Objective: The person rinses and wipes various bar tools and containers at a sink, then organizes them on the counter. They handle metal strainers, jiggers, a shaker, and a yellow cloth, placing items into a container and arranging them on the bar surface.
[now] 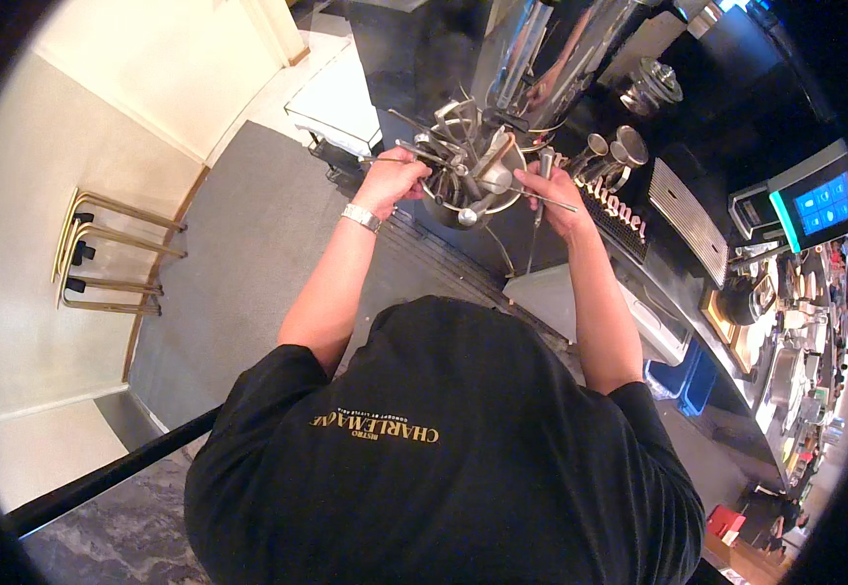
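A round metal bucket (pixel 456 216) is packed with metal utensils, among them handles, thin rods and cup-shaped pieces (pixel 497 178). My left hand (pixel 396 182) is closed at the left side of its rim, with a thin metal rod jutting out above the fingers. At the right side, my right hand (pixel 557 198) is closed with its thumb against the rim. A long thin metal rod (pixel 562 206) crosses the right fingers, and an upright metal handle (pixel 547 162) stands beside them. The undersides of both grips are hidden.
Tall clear cylinders (pixel 580 58) stand behind the bucket. On the right, a dark counter bears metal jiggers (pixel 627 148), a slatted drip tray (pixel 687 219) and a lit touchscreen (pixel 827 203). A blue bin (pixel 695 378) sits lower right. Gold-framed folding stands (pixel 117 234) lean on the left wall.
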A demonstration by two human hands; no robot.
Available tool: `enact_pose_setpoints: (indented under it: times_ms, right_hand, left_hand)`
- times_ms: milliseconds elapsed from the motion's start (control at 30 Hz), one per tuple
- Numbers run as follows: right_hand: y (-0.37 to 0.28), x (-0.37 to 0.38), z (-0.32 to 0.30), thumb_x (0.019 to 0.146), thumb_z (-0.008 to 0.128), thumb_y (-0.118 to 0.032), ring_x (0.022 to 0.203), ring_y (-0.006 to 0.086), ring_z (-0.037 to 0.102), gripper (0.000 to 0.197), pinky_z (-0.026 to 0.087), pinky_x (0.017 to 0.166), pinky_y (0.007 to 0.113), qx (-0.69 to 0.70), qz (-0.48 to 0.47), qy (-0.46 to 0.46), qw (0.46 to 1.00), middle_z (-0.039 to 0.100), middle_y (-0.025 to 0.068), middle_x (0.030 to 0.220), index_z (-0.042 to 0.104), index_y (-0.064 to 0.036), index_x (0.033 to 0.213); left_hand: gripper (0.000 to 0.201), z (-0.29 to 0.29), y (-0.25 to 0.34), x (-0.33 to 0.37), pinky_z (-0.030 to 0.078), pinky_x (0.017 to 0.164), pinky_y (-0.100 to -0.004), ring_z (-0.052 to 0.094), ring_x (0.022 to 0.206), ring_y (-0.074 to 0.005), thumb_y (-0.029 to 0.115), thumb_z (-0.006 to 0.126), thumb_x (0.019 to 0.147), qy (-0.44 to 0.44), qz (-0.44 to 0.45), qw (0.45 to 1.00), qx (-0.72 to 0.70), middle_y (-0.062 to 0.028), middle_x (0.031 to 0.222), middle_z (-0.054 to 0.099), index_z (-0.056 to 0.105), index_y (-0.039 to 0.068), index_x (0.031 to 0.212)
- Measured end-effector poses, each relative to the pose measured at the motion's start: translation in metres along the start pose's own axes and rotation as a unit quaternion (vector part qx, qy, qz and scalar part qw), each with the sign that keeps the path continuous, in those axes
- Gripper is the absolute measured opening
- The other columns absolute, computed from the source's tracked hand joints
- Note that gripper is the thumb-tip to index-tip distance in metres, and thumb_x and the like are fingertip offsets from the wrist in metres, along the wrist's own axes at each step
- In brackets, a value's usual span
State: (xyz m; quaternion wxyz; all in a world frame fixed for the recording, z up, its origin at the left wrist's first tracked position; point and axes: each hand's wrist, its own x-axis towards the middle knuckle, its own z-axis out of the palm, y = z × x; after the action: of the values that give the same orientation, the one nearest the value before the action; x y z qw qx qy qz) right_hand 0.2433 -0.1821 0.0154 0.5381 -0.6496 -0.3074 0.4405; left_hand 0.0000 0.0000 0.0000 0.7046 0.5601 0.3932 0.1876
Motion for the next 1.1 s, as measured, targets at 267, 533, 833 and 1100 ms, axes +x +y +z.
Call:
enact_pose_setpoints:
  times_ms: [267,533,833,1100]
  right_hand:
    - [-0.007,-0.002,0.004,0.086,0.078,-0.028,0.059,0.0075,0.047,0.026,0.038,0.054,0.025,-0.017,0.004,0.002,1.000,0.052,-0.0047,0.069,0.058,-0.0113,0.084]
    - [-0.007,0.002,0.000,0.087,0.077,-0.027,0.057,0.0074,0.049,0.024,0.038,0.051,0.024,-0.025,-0.011,0.003,1.000,0.053,-0.0031,0.067,0.060,-0.0107,0.083]
    - [-0.010,0.002,-0.001,0.085,0.075,-0.021,0.053,0.0084,0.051,0.021,0.039,0.049,0.025,-0.041,-0.020,0.029,0.999,0.055,-0.0016,0.063,0.059,-0.0076,0.080]
    - [-0.008,0.009,-0.003,0.083,0.073,-0.015,0.054,0.0083,0.050,0.016,0.039,0.050,0.026,-0.067,-0.033,0.025,0.997,0.055,-0.0016,0.064,0.059,-0.0067,0.081]
  left_hand:
    - [0.015,-0.006,0.009,0.002,0.054,0.057,-0.0298,0.062,0.060,-0.0140,0.012,0.072,0.080,-0.009,0.021,0.999,0.036,-0.0045,0.072,0.063,0.060,0.002,0.083]
    - [0.015,-0.012,0.010,0.007,0.054,0.059,-0.0285,0.061,0.060,-0.0117,0.014,0.070,0.083,-0.047,0.020,0.997,0.062,-0.0030,0.070,0.063,0.063,0.004,0.076]
    - [0.016,-0.008,0.019,0.001,0.055,0.061,-0.0263,0.061,0.062,-0.0096,0.019,0.071,0.085,-0.061,0.009,0.990,0.130,-0.0002,0.070,0.063,0.063,0.008,0.076]
    - [0.017,0.004,0.017,-0.001,0.052,0.054,-0.0274,0.061,0.056,-0.0114,0.015,0.066,0.080,-0.015,0.042,0.988,0.145,-0.0026,0.065,0.063,0.063,0.002,0.070]
